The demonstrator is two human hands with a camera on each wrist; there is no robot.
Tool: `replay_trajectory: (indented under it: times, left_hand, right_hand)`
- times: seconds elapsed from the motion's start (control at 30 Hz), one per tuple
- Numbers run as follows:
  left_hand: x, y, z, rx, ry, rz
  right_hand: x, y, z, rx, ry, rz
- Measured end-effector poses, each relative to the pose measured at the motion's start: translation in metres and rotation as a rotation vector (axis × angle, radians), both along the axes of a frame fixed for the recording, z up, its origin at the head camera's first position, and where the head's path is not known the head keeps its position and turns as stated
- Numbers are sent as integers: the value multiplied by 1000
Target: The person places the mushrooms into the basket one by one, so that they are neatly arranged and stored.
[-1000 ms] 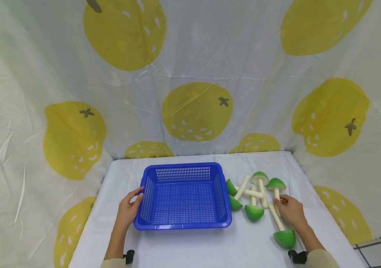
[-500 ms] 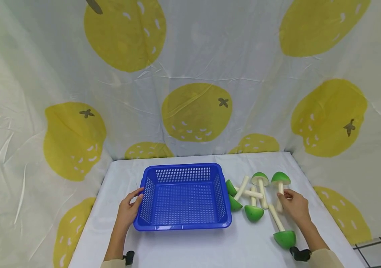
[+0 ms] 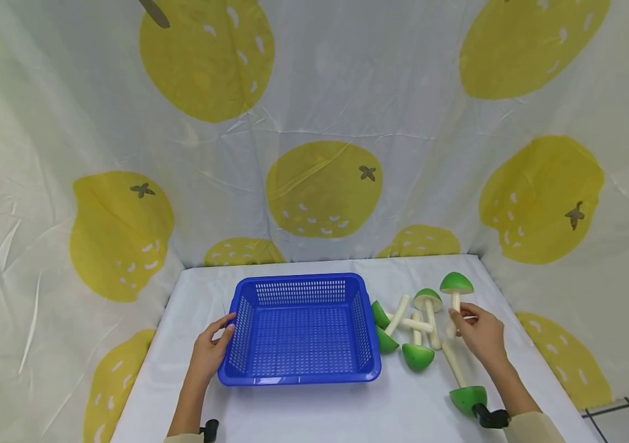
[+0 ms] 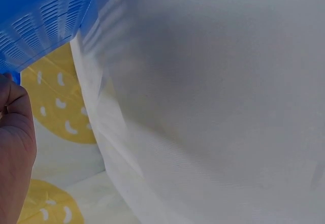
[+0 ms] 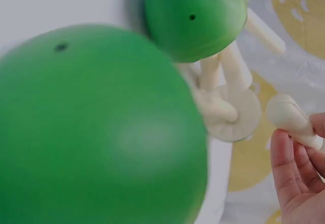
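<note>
Right hand [image 3: 480,335]: grip clenched on stem of mushroom [image 3: 455,284], raised cap-up at pile's [image 3: 414,326] 2 o'clock | Left hand [image 3: 210,349]: thumb and fingers grasp basket [image 3: 248,374] rim at its 9 o'clock, likely steadying it on worktop [image 3: 336,409].

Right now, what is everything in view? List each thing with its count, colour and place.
basket: 1, blue, mid-table, nothing inside.
held mushroom: 1, green cap, cream stem, lifted at the right of the pile.
mushrooms on the table: 5, green caps, cream stems, piled right of the basket.
tablecloth: 1, white, over the table.
backdrop: 1, white with yellow fruit, behind and at both sides.
left hand: holds the basket's left rim.
right hand: pinches the held mushroom's stem.
</note>
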State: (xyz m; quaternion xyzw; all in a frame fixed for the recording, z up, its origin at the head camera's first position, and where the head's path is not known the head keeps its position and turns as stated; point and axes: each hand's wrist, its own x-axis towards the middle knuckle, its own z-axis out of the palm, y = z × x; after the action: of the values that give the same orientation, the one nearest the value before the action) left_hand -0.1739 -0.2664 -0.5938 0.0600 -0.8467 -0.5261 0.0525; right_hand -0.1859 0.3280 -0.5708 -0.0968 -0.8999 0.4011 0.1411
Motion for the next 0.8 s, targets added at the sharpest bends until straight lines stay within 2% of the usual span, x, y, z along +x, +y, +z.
replay_trajectory:
  times: [0.27, 0.6, 0.8]
  left_hand:
    - [1, -1, -3, 14, -14, -5]
    - [0, -1, -2, 7, -20, 1]
    - [0, -1, -3, 14, -15, -6]
  right_hand:
    - [-5, -17, 13, -61, 51, 70]
    - [-9, -40, 16, -152, 97, 175]
    - [-10, -53, 18, -175, 86, 201]
